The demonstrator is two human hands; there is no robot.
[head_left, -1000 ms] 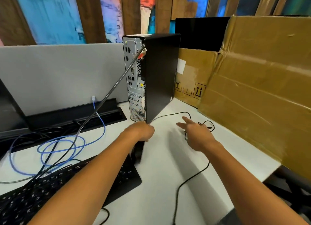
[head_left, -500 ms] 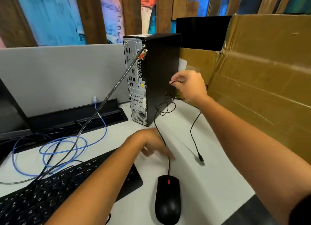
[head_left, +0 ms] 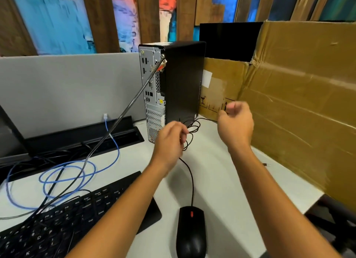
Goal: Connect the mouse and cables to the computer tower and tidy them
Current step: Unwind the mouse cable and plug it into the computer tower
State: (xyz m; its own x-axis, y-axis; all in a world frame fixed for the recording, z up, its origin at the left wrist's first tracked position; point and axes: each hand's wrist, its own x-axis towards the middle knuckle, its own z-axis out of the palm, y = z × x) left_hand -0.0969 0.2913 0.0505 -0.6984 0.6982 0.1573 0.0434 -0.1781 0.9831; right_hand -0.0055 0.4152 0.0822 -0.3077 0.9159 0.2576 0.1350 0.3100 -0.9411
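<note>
Black mouse [head_left: 190,232] unplugged on my white tabletop [head_left: 221,180]; left hand [head_left: 169,142] pinches its thin cord [head_left: 191,180], right hand [head_left: 236,120] curls loosely empty, tower [head_left: 183,80] ports waiting.

Bright, even indoor light; soft shadows on desk [head_left: 221,173]. Hands [head_left: 236,122] motion-blurred. Wide-angle bending at edges.
</note>
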